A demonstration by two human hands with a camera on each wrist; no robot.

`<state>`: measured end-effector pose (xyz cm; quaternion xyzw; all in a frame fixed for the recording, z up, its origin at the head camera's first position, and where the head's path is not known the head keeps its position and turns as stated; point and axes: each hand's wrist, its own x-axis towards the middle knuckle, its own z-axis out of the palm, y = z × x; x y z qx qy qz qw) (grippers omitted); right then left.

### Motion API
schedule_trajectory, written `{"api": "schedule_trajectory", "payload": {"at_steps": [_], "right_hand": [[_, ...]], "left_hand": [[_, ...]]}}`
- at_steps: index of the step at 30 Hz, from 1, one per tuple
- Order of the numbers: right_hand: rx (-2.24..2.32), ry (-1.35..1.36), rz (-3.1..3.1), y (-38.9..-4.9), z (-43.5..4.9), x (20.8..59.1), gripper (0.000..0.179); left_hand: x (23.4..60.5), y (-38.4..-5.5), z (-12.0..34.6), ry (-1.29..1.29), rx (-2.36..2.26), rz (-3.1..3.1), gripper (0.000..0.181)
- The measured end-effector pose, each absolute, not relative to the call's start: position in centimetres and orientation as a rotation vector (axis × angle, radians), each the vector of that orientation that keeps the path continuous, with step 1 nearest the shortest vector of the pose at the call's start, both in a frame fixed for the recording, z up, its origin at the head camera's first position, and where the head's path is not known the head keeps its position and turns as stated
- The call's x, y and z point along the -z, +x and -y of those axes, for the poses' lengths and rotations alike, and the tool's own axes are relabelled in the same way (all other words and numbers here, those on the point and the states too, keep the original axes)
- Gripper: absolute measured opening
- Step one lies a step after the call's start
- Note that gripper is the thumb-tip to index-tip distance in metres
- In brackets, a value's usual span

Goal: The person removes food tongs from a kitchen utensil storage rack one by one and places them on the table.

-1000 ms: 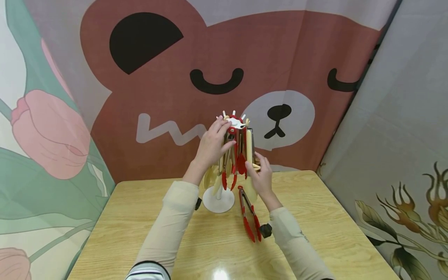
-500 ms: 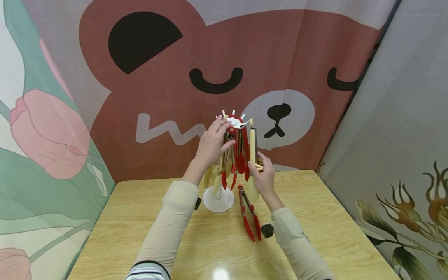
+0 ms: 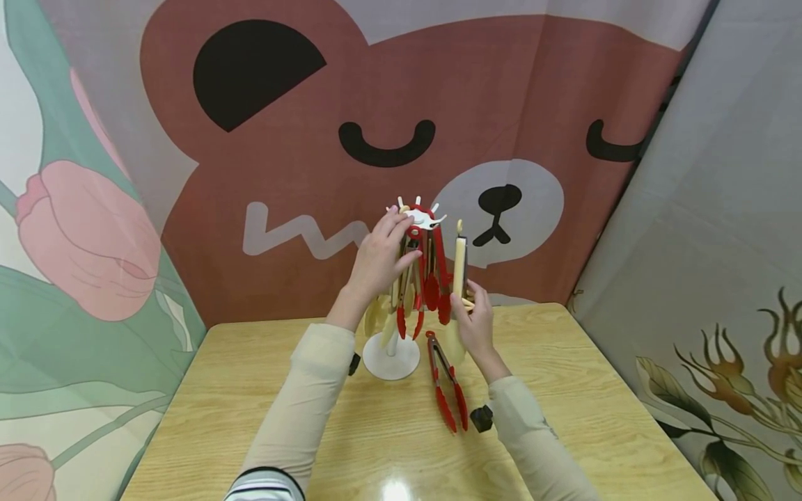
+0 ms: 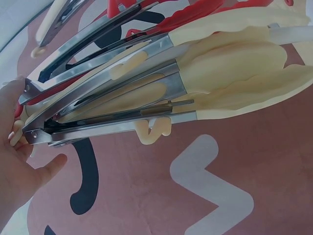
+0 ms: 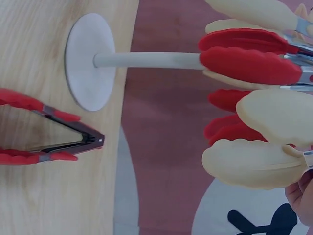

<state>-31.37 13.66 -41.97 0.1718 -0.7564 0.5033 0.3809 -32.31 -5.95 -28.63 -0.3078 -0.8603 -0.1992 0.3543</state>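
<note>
A white stand with a round base and a hooked top carries several kitchen tongs, some cream and some red. My left hand rests its fingers on the stand's hooked top, the thumb held apart from them. To the right of the stand, my right hand grips a pair of cream-tipped tongs by the handles, upright with the ring end up. Those tongs' cream tips point down, clear of the hooks. Red tongs lie spread on the table in front.
The wooden table reaches back to a curtain with a bear print. Flower-print cloth hangs on the left, and another patterned cloth on the right. A small black object shows at the right wrist.
My right hand has moved right and slightly down, carrying the cream-tipped tongs off the stand's hook and away from it. The left hand stays on the stand's top.
</note>
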Motion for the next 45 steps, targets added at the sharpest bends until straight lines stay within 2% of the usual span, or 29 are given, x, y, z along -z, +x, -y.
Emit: {"api": "schedule_trajectory", "payload": {"at_steps": [45], "right_hand": [[-1.329, 0.005, 2.262, -31.1, -17.1, 49.5, 0.05]], "left_hand": [[28.6, -32.4, 6.0, -0.788, 0.493, 2.238, 0.056]]}}
